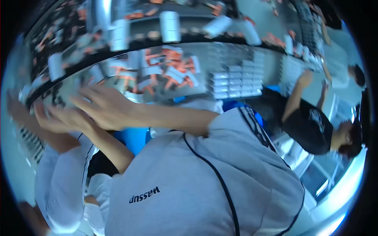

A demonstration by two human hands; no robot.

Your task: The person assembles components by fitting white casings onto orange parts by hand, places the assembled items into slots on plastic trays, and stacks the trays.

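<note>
Both of my arms reach to the left, away from my light grey shirt (185, 177). My right hand (106, 106) is above and right of the other, with its fingers stretched out, blurred by motion. Just below and left of it is my left hand (65, 118), its fingers also apart and blurred. Nothing shows in either hand. Beyond them, a heap of orange-and-white pieces (173, 67) lies on the work surface. Stacked clear-wrapped white packs (236, 78) stand right of the heap.
A dark-edged conveyor (197, 37) curves across the far side, carrying white boxes (170, 26) and orange pieces. At the left, a co-worker's arm (43, 133) is close to my left hand. Another person in a black shirt (309, 126) works at the right. A blue bin (134, 139) shows below my right forearm.
</note>
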